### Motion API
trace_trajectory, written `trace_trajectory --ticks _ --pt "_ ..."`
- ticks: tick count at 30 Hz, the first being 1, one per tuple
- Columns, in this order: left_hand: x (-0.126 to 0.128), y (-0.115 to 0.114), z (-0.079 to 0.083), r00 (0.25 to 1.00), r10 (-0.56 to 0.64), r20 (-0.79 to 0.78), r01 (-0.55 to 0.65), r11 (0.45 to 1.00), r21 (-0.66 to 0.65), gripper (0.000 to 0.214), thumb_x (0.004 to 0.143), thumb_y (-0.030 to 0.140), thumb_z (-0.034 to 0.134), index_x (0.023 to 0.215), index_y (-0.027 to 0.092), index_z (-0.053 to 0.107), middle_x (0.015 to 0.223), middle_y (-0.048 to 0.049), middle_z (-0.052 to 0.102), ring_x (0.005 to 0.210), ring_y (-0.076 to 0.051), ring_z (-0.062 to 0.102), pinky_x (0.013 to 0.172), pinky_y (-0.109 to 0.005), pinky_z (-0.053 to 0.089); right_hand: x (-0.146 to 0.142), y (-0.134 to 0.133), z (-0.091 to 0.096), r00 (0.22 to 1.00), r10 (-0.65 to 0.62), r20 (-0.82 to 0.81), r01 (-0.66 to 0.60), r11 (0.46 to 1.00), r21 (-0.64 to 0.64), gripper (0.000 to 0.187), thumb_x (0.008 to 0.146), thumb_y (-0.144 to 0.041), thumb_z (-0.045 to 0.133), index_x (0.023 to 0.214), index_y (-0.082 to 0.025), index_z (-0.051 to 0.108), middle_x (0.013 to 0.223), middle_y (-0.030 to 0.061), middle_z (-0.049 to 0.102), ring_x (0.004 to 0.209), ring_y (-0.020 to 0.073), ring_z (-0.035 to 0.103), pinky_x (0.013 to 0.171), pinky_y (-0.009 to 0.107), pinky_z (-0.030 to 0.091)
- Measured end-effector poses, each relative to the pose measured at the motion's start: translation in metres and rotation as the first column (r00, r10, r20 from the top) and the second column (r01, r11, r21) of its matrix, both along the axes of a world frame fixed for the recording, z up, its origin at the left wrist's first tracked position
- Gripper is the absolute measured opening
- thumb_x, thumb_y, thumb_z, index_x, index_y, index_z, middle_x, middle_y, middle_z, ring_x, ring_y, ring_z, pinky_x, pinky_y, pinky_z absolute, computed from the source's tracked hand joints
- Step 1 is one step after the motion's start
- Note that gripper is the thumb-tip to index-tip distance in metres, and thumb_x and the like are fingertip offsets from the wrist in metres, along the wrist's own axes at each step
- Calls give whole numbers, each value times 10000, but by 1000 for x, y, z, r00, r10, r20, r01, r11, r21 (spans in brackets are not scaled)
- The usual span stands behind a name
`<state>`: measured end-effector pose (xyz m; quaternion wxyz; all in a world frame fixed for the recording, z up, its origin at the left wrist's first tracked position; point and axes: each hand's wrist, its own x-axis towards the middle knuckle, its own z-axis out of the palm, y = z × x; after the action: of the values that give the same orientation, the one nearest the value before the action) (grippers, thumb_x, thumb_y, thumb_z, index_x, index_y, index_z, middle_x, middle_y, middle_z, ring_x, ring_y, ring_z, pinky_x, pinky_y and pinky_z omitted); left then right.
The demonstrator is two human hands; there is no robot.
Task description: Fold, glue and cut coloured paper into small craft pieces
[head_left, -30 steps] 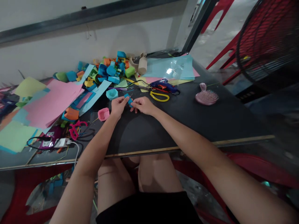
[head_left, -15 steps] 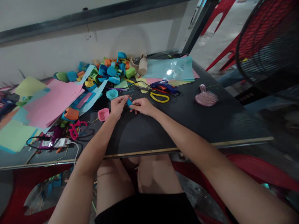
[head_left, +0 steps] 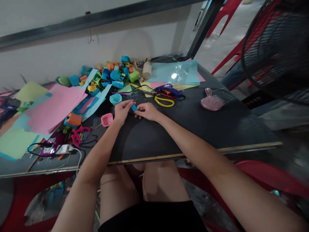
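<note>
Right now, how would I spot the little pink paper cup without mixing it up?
Start at the dark table. Just beside the left hand, on its outer side, sits the pink paper cup. Its teal twin lies farther back; the pink hairbrush is far right.

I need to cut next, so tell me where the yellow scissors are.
In the head view, the yellow scissors lie on the black table, just beyond the right hand, close in front of the blue glue gun and left of the pink hairbrush.
</note>
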<state>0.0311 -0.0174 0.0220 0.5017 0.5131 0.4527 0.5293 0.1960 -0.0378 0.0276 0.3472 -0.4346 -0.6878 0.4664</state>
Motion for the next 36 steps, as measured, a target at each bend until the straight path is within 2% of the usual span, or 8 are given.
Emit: trace_trajectory --ticks 8,19,26,32,36 --pt "0 0 0 1000 13 -19 -13 1000 8 248 737 335 785 919 166 777 885 -79 788 745 -152 701 574 -220 461 1 1 -1 1000 4 16 -4 1000 -2 209 808 -345 664 694 -175 625 729 59 753 522 103 619 498 204 442" --pt "-1 2 -2 1000 15 -24 -15 1000 19 279 722 364 790 921 168 777 881 -79 783 723 -141 676 576 -227 447 0 1 -2 1000 7 27 -8 1000 20 198 817 -301 617 668 -171 597 729 59 752 526 94 621 502 190 441" --pt "-2 3 -2 1000 4 -7 -4 999 34 309 701 379 800 913 155 777 870 -78 782 749 -154 692 611 -236 466 -1 3 -3 1000 -3 -25 2 1000 -31 252 812 -389 658 716 -158 635 747 79 756 506 100 612 420 183 404" --pt "-3 4 -4 999 -17 -51 18 1000 18 375 709 414 803 990 168 774 922 -82 783 807 -173 701 630 -248 473 0 5 -9 999 -29 -26 29 999 27 219 830 -354 641 731 -159 640 736 66 752 490 95 607 435 189 420" --pt "-4 4 -5 997 -41 -66 42 999 14 339 727 411 784 960 165 784 899 -74 785 752 -150 686 606 -233 455 1 5 -11 1000 -13 -8 13 998 56 224 834 -341 628 717 -152 656 710 60 743 492 91 607 456 191 428"
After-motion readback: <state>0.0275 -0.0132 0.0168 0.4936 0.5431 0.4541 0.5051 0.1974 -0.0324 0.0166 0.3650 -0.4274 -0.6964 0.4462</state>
